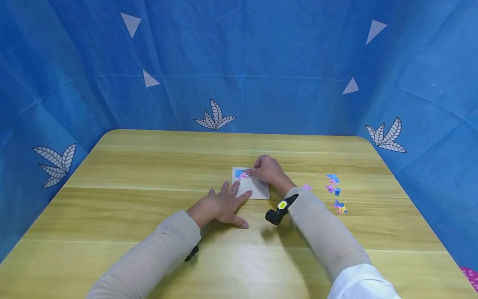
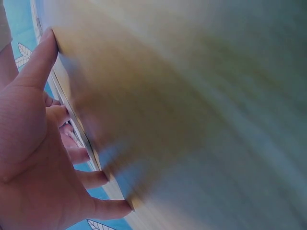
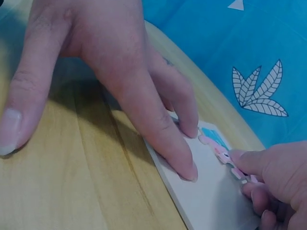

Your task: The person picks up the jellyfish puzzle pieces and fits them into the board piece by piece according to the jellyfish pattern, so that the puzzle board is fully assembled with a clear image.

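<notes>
A white square puzzle board lies flat on the table. Blue and pink jigsaw pieces sit at its upper left. My left hand is spread, two fingertips pressing the board's left part and the thumb out on the wood. Over the board's upper edge, my right hand pinches a pink puzzle piece between thumb and fingers, right beside the pieces on the board. Most of that piece is hidden by the hand. In the left wrist view the left hand shows its palm side, fingertips down.
Several loose puzzle pieces lie on the table to the right of the board, with a pink one nearer the right wrist. A blue patterned curtain surrounds the table's back and sides.
</notes>
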Available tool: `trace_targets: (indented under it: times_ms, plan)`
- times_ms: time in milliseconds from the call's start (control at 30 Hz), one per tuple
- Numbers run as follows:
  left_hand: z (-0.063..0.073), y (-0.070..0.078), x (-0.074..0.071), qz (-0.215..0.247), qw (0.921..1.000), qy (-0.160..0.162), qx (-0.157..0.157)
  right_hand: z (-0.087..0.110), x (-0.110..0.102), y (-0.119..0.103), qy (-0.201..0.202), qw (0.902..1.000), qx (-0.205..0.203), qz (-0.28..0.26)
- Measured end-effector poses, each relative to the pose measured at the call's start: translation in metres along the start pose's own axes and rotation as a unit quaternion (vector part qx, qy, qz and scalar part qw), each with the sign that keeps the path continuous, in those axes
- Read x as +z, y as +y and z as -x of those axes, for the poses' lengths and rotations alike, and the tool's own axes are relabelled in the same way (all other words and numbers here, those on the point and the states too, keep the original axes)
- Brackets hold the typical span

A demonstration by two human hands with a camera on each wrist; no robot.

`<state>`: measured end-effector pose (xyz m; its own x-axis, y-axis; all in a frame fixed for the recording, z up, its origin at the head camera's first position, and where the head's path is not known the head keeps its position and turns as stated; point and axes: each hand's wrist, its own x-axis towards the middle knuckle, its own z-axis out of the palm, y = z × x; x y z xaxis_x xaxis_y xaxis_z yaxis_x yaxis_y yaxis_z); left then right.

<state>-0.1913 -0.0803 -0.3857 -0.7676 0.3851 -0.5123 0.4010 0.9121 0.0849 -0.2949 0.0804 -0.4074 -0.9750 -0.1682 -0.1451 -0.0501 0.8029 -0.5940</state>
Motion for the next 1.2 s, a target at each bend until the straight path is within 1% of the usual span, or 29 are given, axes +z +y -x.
trace_targets:
  times_ms: [200, 333, 700, 900, 1067, 1200]
  plan:
    - [-0.0010, 0.0001, 0.0005, -0.007, 1.0000, 0.002, 0.001, -0.0008, -0.0017, 0.0011, -0.004, 0.9998, 0.021, -0.004]
    - [-0.0018, -0.0002, -0.0001, -0.010, 0.9999, 0.005, 0.002, -0.0022, -0.0027, 0.0018, -0.005, 0.9995, 0.027, -0.016]
    - [-0.0006, 0.0000, 0.0005, 0.001, 1.0000, 0.001, -0.002, -0.0014, -0.0018, 0.0008, -0.013, 0.9991, 0.033, -0.022]
    - [0.0000, 0.0001, 0.0007, -0.003, 1.0000, 0.001, 0.000, 0.0019, -0.0022, 0.0000, -0.010, 0.9993, 0.033, -0.014]
    - [0.0013, -0.0002, 0.0010, -0.002, 1.0000, 0.001, -0.001, 0.0025, -0.0009, -0.0005, -0.007, 0.9991, 0.035, -0.021]
    - [0.0024, -0.0001, 0.0015, 0.000, 1.0000, 0.002, -0.001, 0.0041, 0.0004, -0.0007, 0.000, 0.9994, 0.029, -0.018]
